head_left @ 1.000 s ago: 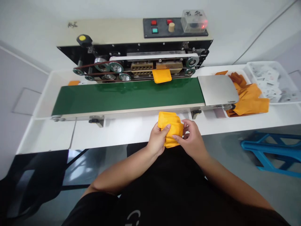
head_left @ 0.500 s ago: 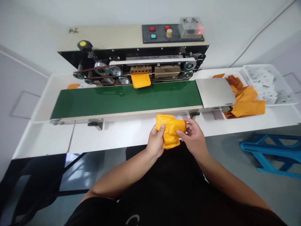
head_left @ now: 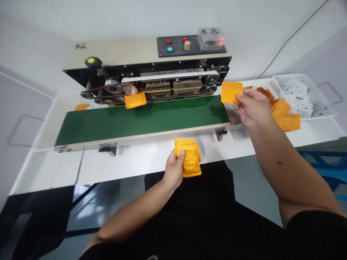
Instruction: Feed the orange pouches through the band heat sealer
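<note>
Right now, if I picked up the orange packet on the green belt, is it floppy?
Probably a little. That packet looks plump, so it may squish slightly. The packet pinched in the right hand juts out without drooping, so it likely keeps its shape.

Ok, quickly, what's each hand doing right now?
Left hand: closed, holding a stack of orange padded pouches.
Right hand: closed, pinching one flat square orange pouch.

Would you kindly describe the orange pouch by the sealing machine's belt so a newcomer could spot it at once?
Find the green conveyor belt of the band sealer. At its far edge lies a loose orange pouch, the only one on the belt.
</note>
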A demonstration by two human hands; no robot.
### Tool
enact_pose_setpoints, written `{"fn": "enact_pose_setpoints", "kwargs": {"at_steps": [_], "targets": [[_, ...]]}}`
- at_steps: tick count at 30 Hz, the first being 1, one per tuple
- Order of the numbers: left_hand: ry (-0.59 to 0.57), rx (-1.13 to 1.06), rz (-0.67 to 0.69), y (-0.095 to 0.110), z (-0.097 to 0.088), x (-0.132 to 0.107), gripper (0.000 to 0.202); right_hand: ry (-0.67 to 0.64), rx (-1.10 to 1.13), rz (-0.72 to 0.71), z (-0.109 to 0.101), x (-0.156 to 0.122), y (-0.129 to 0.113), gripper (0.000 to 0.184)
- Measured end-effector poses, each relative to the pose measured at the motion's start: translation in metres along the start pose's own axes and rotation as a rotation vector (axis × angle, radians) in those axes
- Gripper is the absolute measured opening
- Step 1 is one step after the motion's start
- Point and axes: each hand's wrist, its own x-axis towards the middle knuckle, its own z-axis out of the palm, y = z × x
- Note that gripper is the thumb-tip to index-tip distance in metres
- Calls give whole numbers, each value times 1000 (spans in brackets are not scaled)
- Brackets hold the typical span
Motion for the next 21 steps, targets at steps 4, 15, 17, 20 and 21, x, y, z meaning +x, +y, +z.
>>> {"fn": "enact_pose_setpoints", "kwargs": {"at_steps": [4, 15, 17, 20, 21], "targets": [[2, -5, -4, 1, 0, 0, 54, -8, -26, 99, 15, 19, -7, 15], [2, -4, -13, 1, -3, 1, 51, -48, -13, 132, 31, 33, 3, 16], [3, -1, -11, 2, -3, 1, 50, -50, -17, 136, 32, 33, 4, 15], [-4, 1, -10, 2, -2, 1, 49, -56, -31, 142, 34, 30, 0, 12], [-8, 0, -13, 1, -2, 1, 49, -57, -40, 144, 34, 28, -2, 11]]}}
